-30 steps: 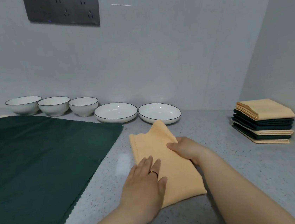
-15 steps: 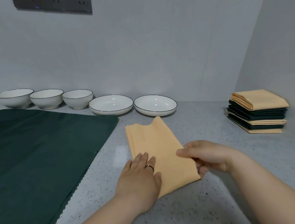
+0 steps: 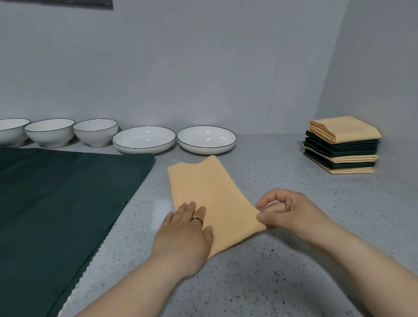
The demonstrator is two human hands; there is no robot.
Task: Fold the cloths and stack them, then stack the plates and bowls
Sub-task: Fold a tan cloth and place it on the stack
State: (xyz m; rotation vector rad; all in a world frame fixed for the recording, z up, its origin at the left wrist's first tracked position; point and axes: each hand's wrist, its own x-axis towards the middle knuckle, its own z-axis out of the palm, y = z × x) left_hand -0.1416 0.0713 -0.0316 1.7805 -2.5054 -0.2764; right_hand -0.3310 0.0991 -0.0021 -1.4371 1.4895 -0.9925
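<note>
A folded yellow cloth (image 3: 208,192) lies as a long strip on the speckled counter. My left hand (image 3: 185,232) rests flat on its near left part, fingers straight. My right hand (image 3: 284,211) pinches the cloth's near right edge with curled fingers. A large dark green cloth (image 3: 44,208) lies spread out at the left. A stack of folded yellow and green cloths (image 3: 342,145) sits at the right by the side wall. Three white bowls (image 3: 50,132) and two white plates (image 3: 205,139) stand in a row along the back wall.
The grey speckled counter (image 3: 269,167) runs into a corner, with walls behind and to the right. A dark socket panel (image 3: 75,0) hangs on the back wall at the top left.
My right hand slid off the top of the yellow cloth to its near right edge and now pinches it. My left hand stayed flat on the cloth. The view tilted down slightly.
</note>
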